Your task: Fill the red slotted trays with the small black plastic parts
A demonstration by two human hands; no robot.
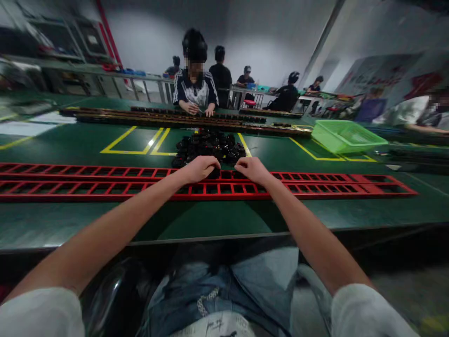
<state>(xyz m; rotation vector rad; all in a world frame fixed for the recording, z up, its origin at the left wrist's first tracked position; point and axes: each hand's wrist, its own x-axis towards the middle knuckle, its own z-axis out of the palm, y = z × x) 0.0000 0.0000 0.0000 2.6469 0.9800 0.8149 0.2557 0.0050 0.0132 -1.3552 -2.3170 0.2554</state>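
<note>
My left hand is closed over the far red slotted rail, with a small black part showing under its fingertips. Level with it on the right, my right hand has its fingers pinched together above the same rail; what lies between them is hidden. Two long red slotted rails run side by side across the table, ladder-like with rectangular openings. Just beyond my hands lies a loose pile of small black parts, too dark to make out one by one.
Long dark strips lie across the table beyond the pile. A green plastic basket stands at the right. Yellow tape lines mark the green tabletop. Opposite me a person works with both hands; several others are farther back.
</note>
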